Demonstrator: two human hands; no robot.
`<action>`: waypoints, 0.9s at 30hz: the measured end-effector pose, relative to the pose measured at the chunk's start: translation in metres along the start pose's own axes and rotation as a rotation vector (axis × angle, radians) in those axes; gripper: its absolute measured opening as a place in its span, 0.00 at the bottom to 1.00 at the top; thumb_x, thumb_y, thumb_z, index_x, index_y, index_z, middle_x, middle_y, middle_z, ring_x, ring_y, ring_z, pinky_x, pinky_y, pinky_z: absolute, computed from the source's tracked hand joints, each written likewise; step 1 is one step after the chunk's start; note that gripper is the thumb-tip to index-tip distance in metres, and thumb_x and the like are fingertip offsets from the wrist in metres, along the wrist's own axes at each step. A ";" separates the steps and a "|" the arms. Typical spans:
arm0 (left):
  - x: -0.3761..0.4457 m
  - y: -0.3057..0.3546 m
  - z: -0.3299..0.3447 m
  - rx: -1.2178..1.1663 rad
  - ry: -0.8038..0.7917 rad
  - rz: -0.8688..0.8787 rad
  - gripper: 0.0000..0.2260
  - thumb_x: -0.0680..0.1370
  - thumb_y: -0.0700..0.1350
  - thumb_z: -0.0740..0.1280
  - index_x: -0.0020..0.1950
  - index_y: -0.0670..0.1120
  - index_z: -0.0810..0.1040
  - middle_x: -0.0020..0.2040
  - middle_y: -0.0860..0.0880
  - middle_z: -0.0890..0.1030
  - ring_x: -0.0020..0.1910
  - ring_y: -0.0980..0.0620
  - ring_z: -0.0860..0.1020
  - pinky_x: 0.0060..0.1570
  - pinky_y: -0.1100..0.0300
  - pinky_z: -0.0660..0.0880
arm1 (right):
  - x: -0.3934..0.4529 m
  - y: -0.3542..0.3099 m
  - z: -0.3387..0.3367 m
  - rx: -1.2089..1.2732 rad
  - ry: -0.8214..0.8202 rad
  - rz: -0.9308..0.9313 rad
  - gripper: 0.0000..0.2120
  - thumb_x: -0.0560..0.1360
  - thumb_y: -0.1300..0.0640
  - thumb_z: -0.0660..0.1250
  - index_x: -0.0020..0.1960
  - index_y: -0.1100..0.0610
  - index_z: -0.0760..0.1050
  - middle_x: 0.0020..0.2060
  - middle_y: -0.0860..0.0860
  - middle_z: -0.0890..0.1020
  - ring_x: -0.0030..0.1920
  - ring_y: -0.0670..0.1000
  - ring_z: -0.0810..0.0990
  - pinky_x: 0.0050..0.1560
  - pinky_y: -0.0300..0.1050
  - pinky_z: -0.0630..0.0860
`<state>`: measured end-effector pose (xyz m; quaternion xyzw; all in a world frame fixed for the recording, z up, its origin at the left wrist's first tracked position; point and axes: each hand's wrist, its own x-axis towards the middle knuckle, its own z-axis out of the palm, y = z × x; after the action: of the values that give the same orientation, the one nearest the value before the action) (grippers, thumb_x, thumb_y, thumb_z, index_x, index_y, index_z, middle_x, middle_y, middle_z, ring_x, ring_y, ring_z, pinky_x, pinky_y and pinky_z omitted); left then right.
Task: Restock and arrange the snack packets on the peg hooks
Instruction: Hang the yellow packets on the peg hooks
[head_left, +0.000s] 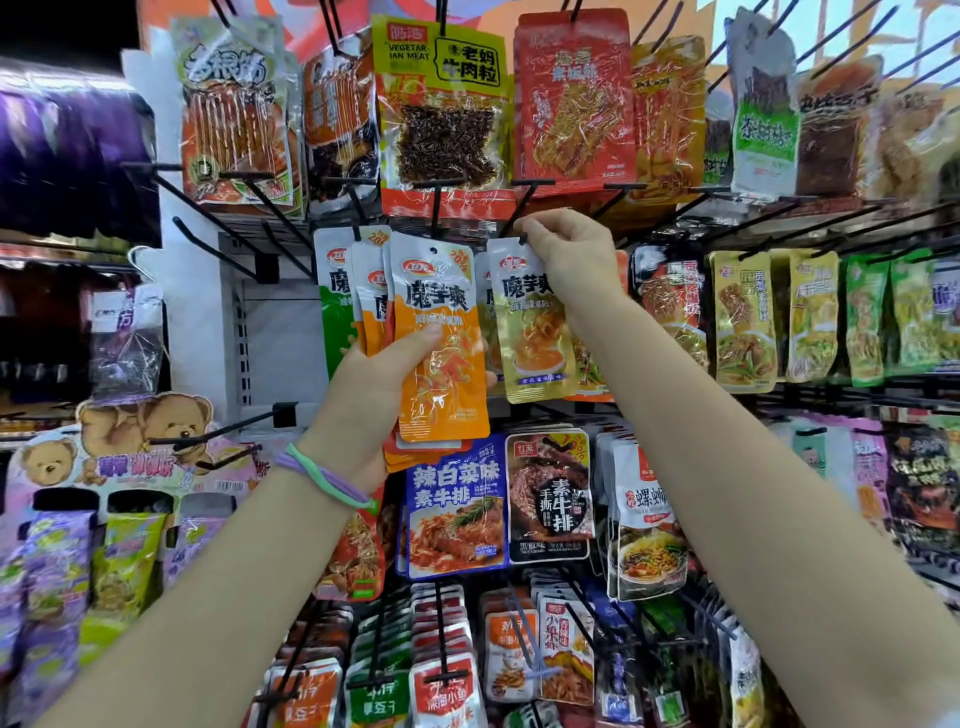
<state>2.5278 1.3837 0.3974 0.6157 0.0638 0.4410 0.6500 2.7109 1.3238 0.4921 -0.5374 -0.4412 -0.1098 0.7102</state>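
Black peg hooks (524, 205) crowd shelving; left hand (374, 384) grips orange packets (441, 353), right hand (571, 249) pinches yellow packet (535, 332)

Both arms were raised and extended forward, each of the hands engaged in a grip.

The left hand (382, 382) was held lower, palm turned inward, thumb pressed across the front of what it gripped, with coloured bands round the wrist. The right hand (571, 254) was higher, fingers curled and pinching at the fingertips (525, 228), forearm bare and angled upward from the lower right.
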 end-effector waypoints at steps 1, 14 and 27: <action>-0.001 0.000 0.000 0.003 -0.002 0.006 0.16 0.80 0.47 0.69 0.67 0.45 0.78 0.58 0.40 0.85 0.55 0.37 0.85 0.56 0.39 0.80 | 0.000 0.002 0.000 -0.019 0.002 -0.006 0.06 0.82 0.57 0.66 0.51 0.53 0.82 0.42 0.47 0.82 0.44 0.45 0.78 0.43 0.37 0.73; -0.001 0.002 -0.002 0.035 -0.019 0.115 0.08 0.77 0.46 0.72 0.55 0.51 0.83 0.52 0.45 0.87 0.51 0.43 0.86 0.48 0.44 0.84 | -0.039 0.014 -0.004 -0.426 0.004 -0.420 0.13 0.80 0.57 0.68 0.61 0.60 0.71 0.47 0.51 0.79 0.45 0.48 0.76 0.42 0.38 0.72; -0.005 0.022 -0.041 -0.059 0.027 0.217 0.14 0.83 0.48 0.64 0.57 0.38 0.80 0.46 0.41 0.85 0.39 0.45 0.84 0.42 0.51 0.83 | -0.062 -0.002 0.009 0.207 -0.201 -0.091 0.04 0.79 0.53 0.71 0.53 0.50 0.80 0.50 0.54 0.86 0.50 0.59 0.86 0.52 0.64 0.82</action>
<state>2.4885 1.4075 0.4047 0.5938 -0.0076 0.5186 0.6152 2.6687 1.3108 0.4475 -0.4490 -0.5429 -0.0413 0.7085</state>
